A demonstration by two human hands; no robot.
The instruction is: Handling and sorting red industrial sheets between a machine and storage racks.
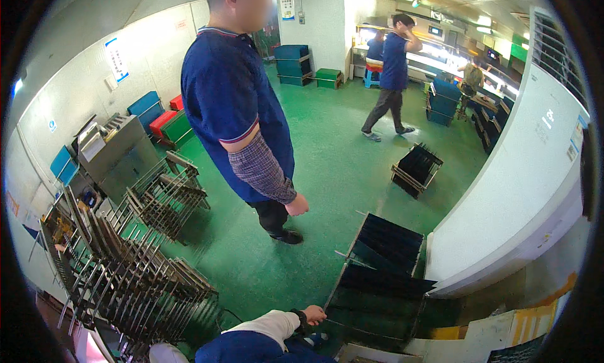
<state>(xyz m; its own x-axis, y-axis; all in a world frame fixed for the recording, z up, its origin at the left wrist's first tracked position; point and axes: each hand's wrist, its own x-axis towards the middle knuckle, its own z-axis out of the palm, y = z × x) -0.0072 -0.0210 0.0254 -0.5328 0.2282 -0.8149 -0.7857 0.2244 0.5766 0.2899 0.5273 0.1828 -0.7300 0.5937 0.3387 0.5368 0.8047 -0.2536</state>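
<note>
My right hand [314,314] reaches out in a white sleeve with a dark band at the wrist. Its fingers are closed on the near left edge of a metal-framed rack [328,294]. Dark flat panels [377,281] stand in this rack, and a similar loaded rack [389,240] adjoins it on the far side. My left hand is out of view; a pale patch at the lower edge may be its sleeve.
Stacked empty metal racks [138,287] crowd the left. A person in a navy shirt [236,105] stands close ahead; another person [394,67] walks farther back. A loaded rack [418,169] sits on the green floor. At right is a white cabinet [522,168], with cardboard [487,331] below.
</note>
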